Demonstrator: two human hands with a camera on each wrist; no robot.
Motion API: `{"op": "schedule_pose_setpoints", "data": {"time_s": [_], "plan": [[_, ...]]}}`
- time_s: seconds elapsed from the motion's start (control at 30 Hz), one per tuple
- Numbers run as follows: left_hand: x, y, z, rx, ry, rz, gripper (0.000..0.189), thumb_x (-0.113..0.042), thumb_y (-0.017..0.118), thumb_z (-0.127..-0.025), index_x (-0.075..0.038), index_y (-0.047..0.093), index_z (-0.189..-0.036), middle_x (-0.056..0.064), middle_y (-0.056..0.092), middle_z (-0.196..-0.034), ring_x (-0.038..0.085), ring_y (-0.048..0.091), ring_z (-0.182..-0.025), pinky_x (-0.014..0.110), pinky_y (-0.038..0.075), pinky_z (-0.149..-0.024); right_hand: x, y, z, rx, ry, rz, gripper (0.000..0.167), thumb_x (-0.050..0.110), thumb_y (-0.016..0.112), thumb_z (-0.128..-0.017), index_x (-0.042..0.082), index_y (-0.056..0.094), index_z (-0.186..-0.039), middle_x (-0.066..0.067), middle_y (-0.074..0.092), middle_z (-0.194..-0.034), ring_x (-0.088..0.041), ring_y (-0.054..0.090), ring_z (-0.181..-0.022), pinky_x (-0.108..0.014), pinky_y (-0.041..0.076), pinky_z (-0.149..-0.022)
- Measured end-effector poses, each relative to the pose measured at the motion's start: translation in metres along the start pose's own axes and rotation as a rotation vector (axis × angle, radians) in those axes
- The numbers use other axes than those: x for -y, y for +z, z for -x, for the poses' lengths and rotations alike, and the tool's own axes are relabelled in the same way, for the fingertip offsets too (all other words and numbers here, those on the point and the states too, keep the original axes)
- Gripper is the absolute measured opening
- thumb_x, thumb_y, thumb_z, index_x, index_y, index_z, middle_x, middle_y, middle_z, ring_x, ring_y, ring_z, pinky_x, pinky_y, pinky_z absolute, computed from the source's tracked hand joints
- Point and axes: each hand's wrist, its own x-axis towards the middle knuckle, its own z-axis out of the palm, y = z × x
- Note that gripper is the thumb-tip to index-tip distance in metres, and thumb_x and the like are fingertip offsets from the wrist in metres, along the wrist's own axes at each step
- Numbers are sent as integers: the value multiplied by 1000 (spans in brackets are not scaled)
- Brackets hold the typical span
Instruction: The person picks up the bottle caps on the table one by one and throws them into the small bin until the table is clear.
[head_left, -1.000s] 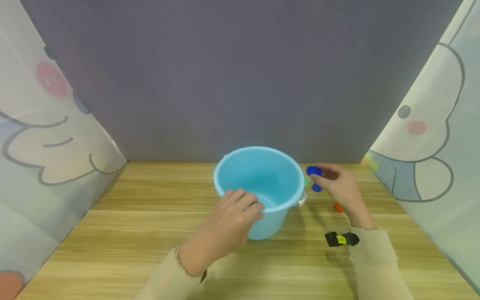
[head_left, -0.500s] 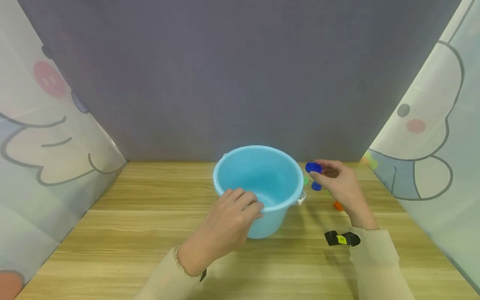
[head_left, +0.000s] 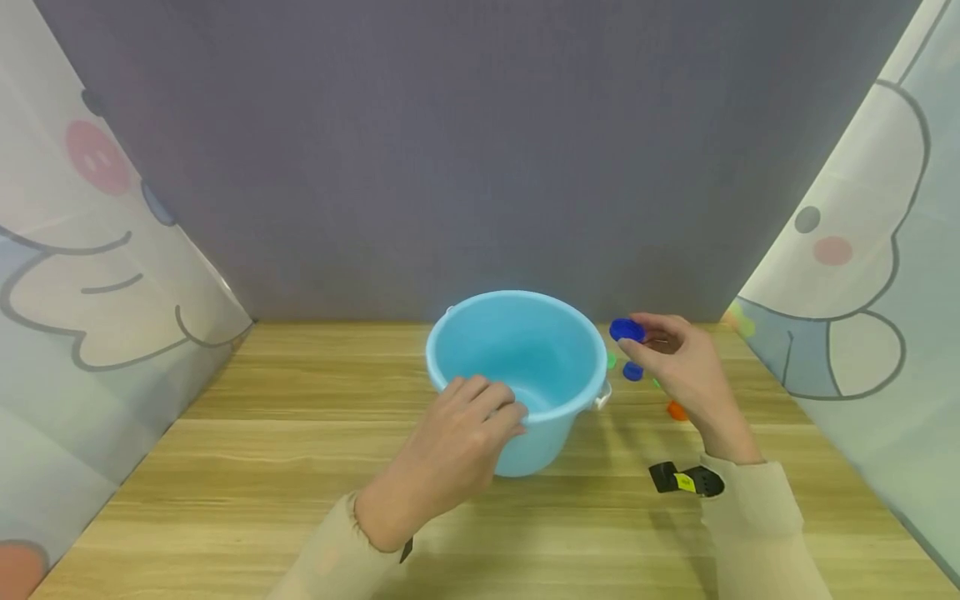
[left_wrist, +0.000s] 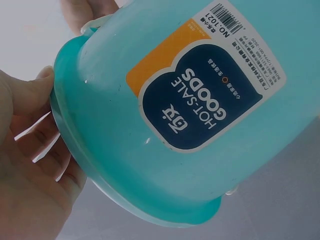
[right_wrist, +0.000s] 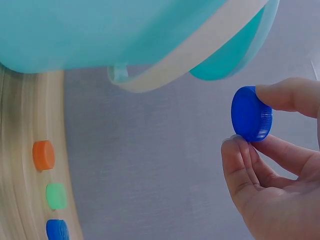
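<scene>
Centrally, a light-looking, probably springy blue bucket (head_left: pixel 525 333) stands on the worktop (head_left: pixel 300 433) | left hand (head_left: pixel 461 442) curls over its near rim, the likeliest hold | right hand (head_left: pixel 678 358) pinches a blue cap (head_left: pixel 626 330), presumably light and stiff, by its ridged edge, right of the bucket

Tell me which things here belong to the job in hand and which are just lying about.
Apparently part of the job:
bucket, held at the rim by the left hand
blue cap, pinched by the right hand

Lying on the table, untouched:
orange cap
green cap
another blue cap
</scene>
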Motion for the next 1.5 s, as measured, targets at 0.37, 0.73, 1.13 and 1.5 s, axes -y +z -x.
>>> {"op": "schedule_pose_setpoints", "data": {"time_s": [0.37,0.73,1.13,1.5], "plan": [[-1,0,0,4,-2,1,10,-9,76,-90,-8,69,-97,1,60,-90,20,52,-81,29,42,-71,6,2,3,0,-36,-38,49,26,74,-94,2,63,-135,-11,58,-117,-7,64,-90,-16,51,-76],[-1,-1,0,3,-6,7,9,-10,75,-90,-8,70,-97,1,61,-91,20,52,-82,29,42,-71,12,3,5,9,-63,-55,48,24,75,-93,2,63,-135,-11,57,-119,-8,65,-92,-16,51,-77],[-1,0,0,2,-5,5,9,-9,75,-90,-8,69,-96,1,60,-91,20,52,-81,29,42,-70,19,9,7,6,-139,-68,44,17,74,-93,1,64,-133,-11,59,-119,-10,61,-99,-16,53,-76],[0,1,1,-3,-5,12,9,-9,75,-90,-8,70,-97,1,60,-91,20,52,-82,29,42,-71,25,14,9,8,-198,-122,40,10,74,-92,-2,65,-129,-11,59,-117,-14,61,-100,-16,49,-89]]}}
